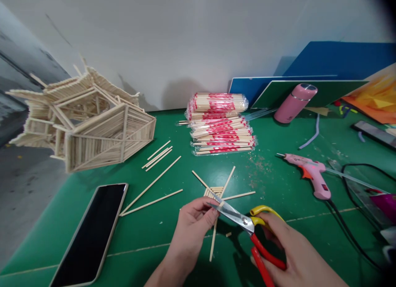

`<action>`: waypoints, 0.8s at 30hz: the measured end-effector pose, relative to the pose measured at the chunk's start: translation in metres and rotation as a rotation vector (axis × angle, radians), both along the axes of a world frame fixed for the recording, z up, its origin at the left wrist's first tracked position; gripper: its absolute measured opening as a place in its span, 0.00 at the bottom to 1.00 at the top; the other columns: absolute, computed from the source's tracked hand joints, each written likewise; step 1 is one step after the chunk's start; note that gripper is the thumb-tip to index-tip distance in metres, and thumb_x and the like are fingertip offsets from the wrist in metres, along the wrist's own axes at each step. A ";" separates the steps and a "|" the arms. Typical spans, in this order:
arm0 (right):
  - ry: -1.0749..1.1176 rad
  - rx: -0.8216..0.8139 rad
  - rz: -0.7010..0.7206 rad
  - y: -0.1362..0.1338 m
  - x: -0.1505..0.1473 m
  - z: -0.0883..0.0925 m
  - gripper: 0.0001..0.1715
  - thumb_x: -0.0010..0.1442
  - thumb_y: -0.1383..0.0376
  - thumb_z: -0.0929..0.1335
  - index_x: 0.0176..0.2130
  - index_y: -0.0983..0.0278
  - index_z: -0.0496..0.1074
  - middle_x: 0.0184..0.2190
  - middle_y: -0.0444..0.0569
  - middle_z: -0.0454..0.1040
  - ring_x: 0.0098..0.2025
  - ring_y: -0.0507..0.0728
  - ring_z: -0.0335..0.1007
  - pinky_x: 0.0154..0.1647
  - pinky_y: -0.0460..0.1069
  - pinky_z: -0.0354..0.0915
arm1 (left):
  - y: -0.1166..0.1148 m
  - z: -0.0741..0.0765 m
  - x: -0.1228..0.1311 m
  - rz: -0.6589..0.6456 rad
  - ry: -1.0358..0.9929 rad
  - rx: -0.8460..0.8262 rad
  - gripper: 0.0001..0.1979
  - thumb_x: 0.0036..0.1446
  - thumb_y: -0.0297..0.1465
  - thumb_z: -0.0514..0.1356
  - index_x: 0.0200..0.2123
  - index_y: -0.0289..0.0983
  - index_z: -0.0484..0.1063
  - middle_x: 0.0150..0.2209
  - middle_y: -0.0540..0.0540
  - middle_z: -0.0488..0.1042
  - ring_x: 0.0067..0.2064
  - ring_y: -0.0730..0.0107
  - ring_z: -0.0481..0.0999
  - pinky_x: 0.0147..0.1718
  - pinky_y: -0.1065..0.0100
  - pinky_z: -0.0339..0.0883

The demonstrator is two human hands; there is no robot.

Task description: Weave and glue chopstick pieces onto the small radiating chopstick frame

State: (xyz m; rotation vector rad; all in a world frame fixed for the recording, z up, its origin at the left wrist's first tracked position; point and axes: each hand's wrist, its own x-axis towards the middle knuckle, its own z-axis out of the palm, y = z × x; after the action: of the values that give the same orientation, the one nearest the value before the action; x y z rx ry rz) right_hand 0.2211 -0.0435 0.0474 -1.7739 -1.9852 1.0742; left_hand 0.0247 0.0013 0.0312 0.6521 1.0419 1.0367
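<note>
My left hand [190, 231] is closed, with thumb and index finger pinching a short wooden stick [222, 203], mostly hidden by the fingers. My right hand [295, 252] grips scissors [246, 222] with yellow and red handles. Their blades are parted and reach to the pinched stick, close to my left fingertips. Behind and under the blades, several crossed sticks [243, 195] lie on the green table, with a small group of shorter sticks [218, 190] among them. A tiny cut piece [228, 234] rests below the scissors.
A stick-built model [108, 134] stands at the left, above a phone [89, 233]. Loose sticks [157, 157] lie between it and several wrapped stick bundles [221, 126]. A pink glue gun [309, 171] with a cable and a pink bottle [295, 103] are at the right.
</note>
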 end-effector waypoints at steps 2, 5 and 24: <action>-0.014 -0.015 -0.004 -0.001 0.001 0.000 0.24 0.49 0.63 0.64 0.47 0.60 0.58 0.37 0.49 0.71 0.36 0.56 0.70 0.36 0.49 0.67 | 0.000 -0.001 -0.001 -0.040 0.029 0.009 0.08 0.42 0.31 0.65 0.27 0.34 0.75 0.30 0.45 0.72 0.33 0.69 0.69 0.35 0.70 0.62; -0.033 -0.061 0.017 -0.002 0.003 -0.001 0.24 0.50 0.62 0.64 0.47 0.60 0.57 0.38 0.49 0.70 0.36 0.55 0.69 0.37 0.49 0.67 | 0.000 0.003 -0.003 -0.104 0.118 0.079 0.07 0.45 0.32 0.63 0.27 0.34 0.75 0.29 0.46 0.71 0.31 0.70 0.68 0.32 0.71 0.61; -0.152 -0.086 -0.010 -0.014 -0.001 0.009 0.30 0.41 0.59 0.68 0.45 0.64 0.61 0.35 0.54 0.73 0.33 0.59 0.71 0.30 0.49 0.68 | -0.008 0.010 -0.006 -0.322 0.169 0.398 0.06 0.52 0.30 0.57 0.30 0.40 0.75 0.26 0.48 0.68 0.28 0.74 0.65 0.27 0.74 0.57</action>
State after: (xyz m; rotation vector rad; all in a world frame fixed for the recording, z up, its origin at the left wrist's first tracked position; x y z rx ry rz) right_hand 0.2198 -0.0575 0.0568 -1.9612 -2.0424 1.0662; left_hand 0.0189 -0.0072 0.0416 1.2077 0.8423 0.9206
